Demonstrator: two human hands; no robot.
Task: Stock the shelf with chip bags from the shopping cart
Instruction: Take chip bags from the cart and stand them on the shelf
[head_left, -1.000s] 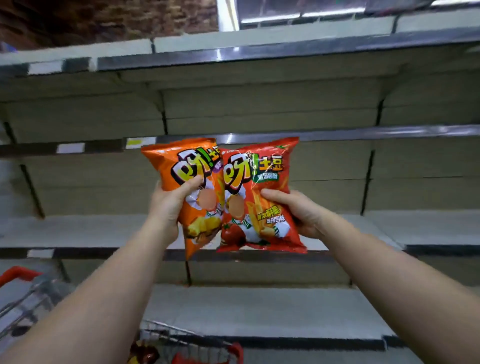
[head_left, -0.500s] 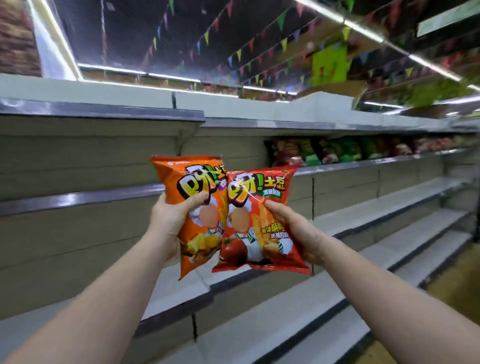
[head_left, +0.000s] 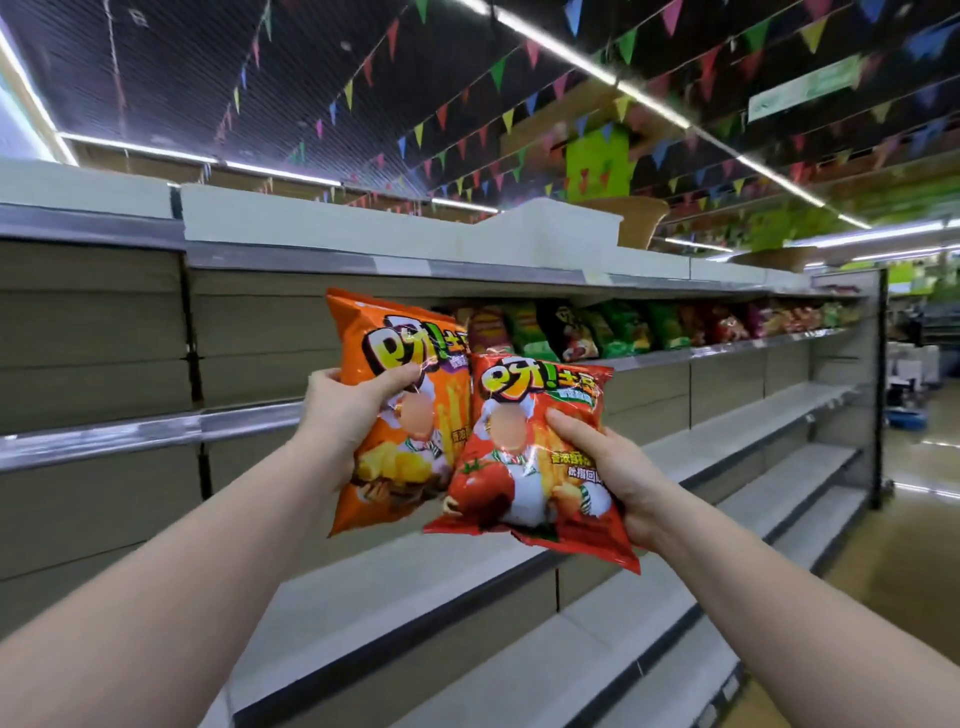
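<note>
Two chip bags are hanging in our hands, held up in front of the shelving.

We are gripping the orange bag (head_left: 400, 410) in our left hand (head_left: 345, 410), thumb pressing across its front under the big cartoon lettering, fingers wrapping behind it. Our right hand (head_left: 610, 467) is clamping the red bag (head_left: 524, 457), printed with a tomato and fries, its edge overlapping the orange one. Beyond them bare shelves (head_left: 753, 415) are running down the aisle, and farther off a row of stocked bags (head_left: 623, 327) is sitting on the upper shelf.
</note>
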